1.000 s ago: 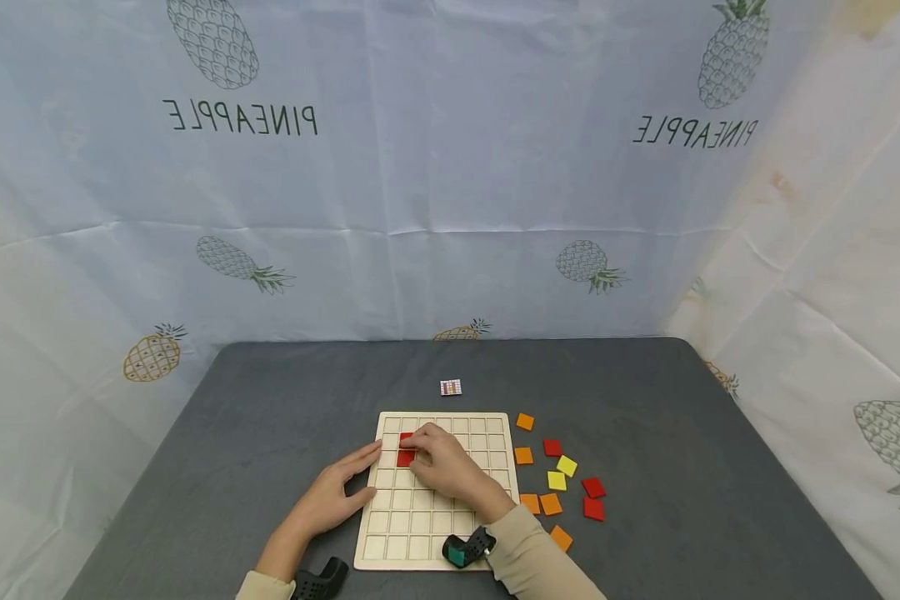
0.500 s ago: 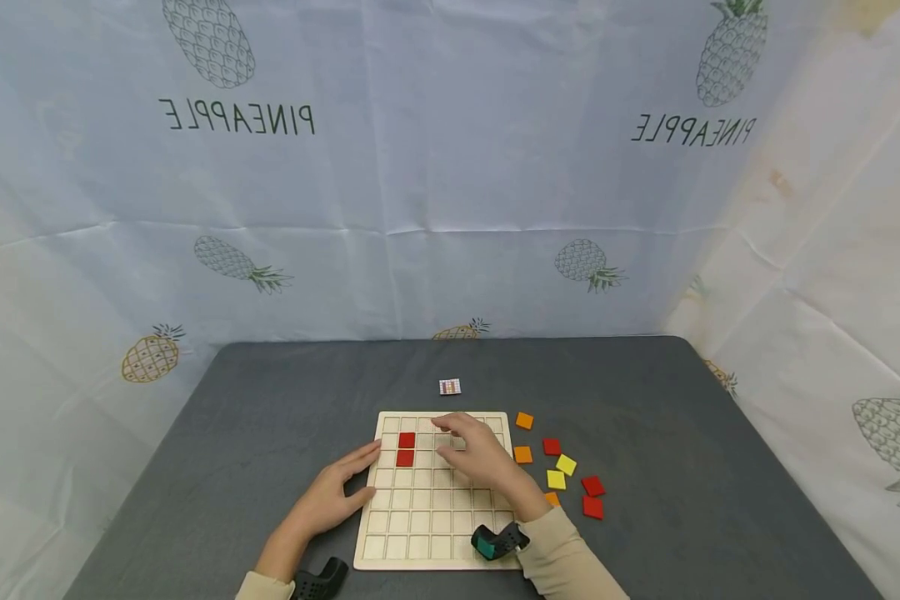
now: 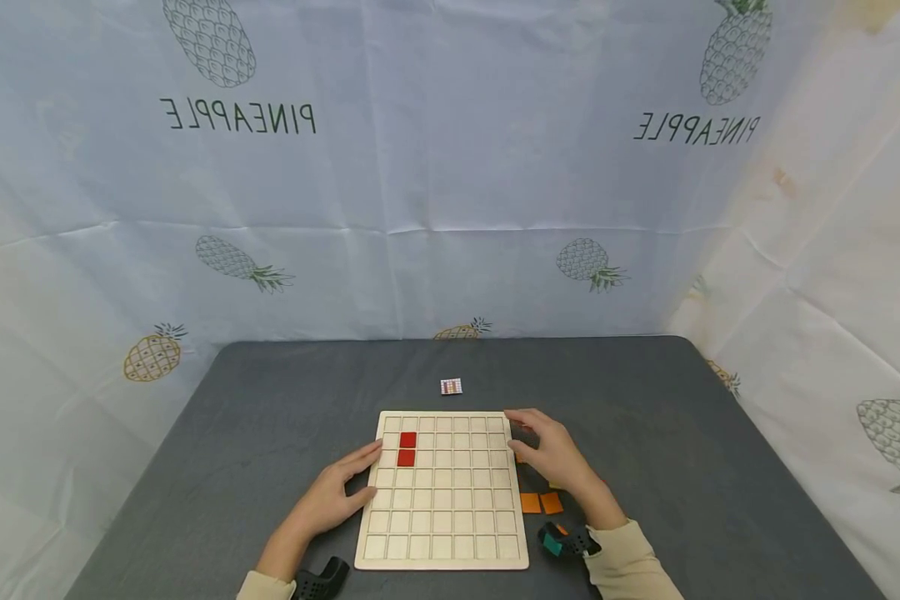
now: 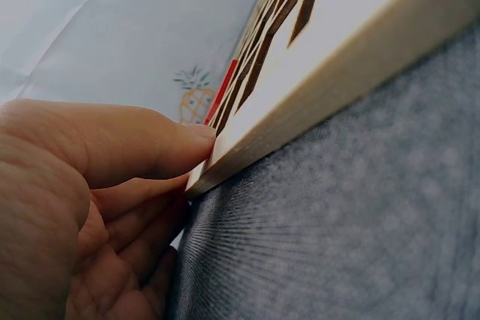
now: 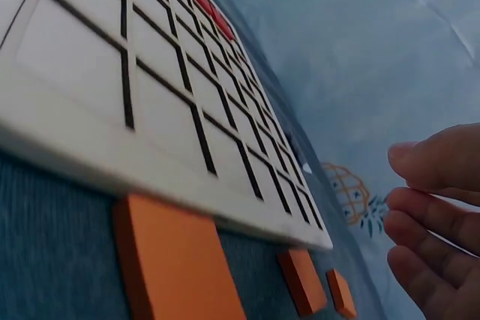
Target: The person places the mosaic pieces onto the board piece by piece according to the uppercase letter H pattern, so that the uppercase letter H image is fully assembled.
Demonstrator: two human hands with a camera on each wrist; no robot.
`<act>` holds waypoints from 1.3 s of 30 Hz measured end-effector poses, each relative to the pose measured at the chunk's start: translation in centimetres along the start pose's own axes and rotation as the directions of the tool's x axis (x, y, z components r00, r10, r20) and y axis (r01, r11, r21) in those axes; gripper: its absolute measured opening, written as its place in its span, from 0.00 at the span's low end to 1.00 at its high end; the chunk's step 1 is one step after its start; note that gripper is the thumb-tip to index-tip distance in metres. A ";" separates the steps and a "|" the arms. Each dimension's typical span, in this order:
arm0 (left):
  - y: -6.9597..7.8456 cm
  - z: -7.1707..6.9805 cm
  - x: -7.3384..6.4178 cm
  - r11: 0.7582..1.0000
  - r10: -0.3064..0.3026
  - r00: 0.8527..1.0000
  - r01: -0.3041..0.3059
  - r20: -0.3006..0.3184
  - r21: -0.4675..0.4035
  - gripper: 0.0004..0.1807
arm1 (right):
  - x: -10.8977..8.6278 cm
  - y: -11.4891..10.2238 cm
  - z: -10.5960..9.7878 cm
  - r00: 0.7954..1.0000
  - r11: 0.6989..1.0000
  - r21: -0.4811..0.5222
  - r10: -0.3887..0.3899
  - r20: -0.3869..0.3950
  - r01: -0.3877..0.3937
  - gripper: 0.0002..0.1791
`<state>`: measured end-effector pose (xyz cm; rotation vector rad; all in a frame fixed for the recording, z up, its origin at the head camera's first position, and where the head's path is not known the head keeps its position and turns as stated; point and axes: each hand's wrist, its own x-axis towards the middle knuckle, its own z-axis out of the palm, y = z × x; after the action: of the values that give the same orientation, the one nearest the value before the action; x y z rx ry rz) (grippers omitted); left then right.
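A pale wooden grid board [image 3: 442, 523] lies flat on the dark table. Two red square tiles [image 3: 407, 458] sit one above the other in cells near its upper left. My left hand [image 3: 336, 498] rests at the board's left edge; in the left wrist view its thumb [image 4: 165, 144] touches the corner of the edge. Just past the board's right edge, my right hand [image 3: 555, 454] hovers above the loose tiles. Its fingers [image 5: 431, 219] are relaxed and apart, with nothing between them in the right wrist view. Orange tiles [image 5: 180, 260] lie below it along the board.
Two orange tiles [image 3: 541, 503] lie beside the board's lower right side; other loose tiles are mostly hidden under the right hand and forearm. A small printed card [image 3: 451, 387] lies beyond the board. A pineapple-print curtain [image 3: 435, 167] hangs behind the table.
My right hand has left the red tiles and moved rightward across the board to the loose tiles, uncovering both red tiles. The left hand has stayed at the board's edge.
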<state>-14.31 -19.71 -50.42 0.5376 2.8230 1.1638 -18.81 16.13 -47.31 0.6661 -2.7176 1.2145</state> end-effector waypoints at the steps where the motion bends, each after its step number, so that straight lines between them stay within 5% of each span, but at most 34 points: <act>1: 0.0 0.0 0.0 1.000 -0.002 1.000 0.002 0.000 -0.004 0.31 | -0.3 0.4 -0.3 1.000 1.000 -0.007 0.010 -0.007 -0.010 0.25; 18: -0.3 0.1 -0.1 0.999 0.034 0.999 -0.034 -0.002 0.011 0.31 | -3.1 5.0 -2.6 0.986 0.985 -0.074 0.148 -0.073 -0.153 0.23; 39: -0.3 0.1 -0.1 1.000 0.025 1.000 -0.025 -0.002 -0.006 0.31 | -3.0 5.3 -1.6 0.967 0.961 -0.134 0.228 -0.113 -0.242 0.14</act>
<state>-14.25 -19.85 -50.67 0.5739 2.8217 1.1771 -18.54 21.42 -50.61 0.2646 -2.8302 1.0425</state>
